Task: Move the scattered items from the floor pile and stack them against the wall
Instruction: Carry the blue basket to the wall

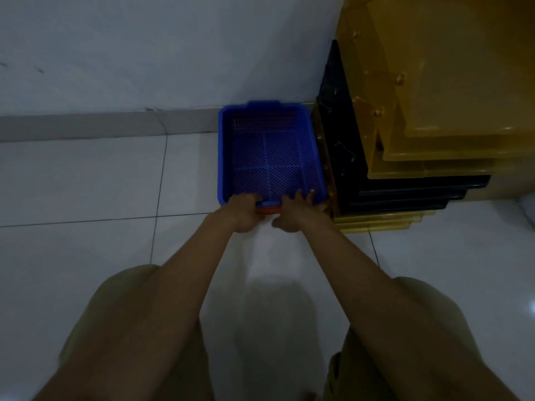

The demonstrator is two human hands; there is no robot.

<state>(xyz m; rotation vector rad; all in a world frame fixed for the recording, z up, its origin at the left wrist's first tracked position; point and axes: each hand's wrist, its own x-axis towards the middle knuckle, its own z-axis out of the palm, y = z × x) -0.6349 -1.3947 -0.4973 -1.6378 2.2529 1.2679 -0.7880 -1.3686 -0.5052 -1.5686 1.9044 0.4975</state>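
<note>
1. Head view, the tray: A blue mesh tray [269, 153] sits on the white tiled floor [86, 183], its far end with the handle lip touching the skirting [101, 123] at the foot of the pale wall [144, 47]. Its right side lies just beside a tall stack of crates.

2. Head view, my left hand: My left hand [243, 211] grips the near rim of the blue tray at its left corner, fingers curled over the edge and into the tray. My thumb is hidden beneath, so I cannot tell how it lies.

3. Head view, my right hand: My right hand [298, 212] holds the same near rim towards its right corner. Its fingers are spread apart and hooked over the edge, fingertips showing inside the tray; the thumb points down below the rim.

4. Head view, beneath the tray: A thin strip of orange tray [267, 210] shows between my two hands, directly under the blue rim. How far it runs back is hidden.

5. Head view, the neighbours: To the right, amber translucent crates [451, 82] top the stack, black crates [405, 195] sit under them, and more amber crates [376, 222] lie at the bottom on the floor.

6. Head view, myself: Both bare forearms reach forward from my knees, which are covered in khaki shorts [121, 299]. The room is dim.
</note>
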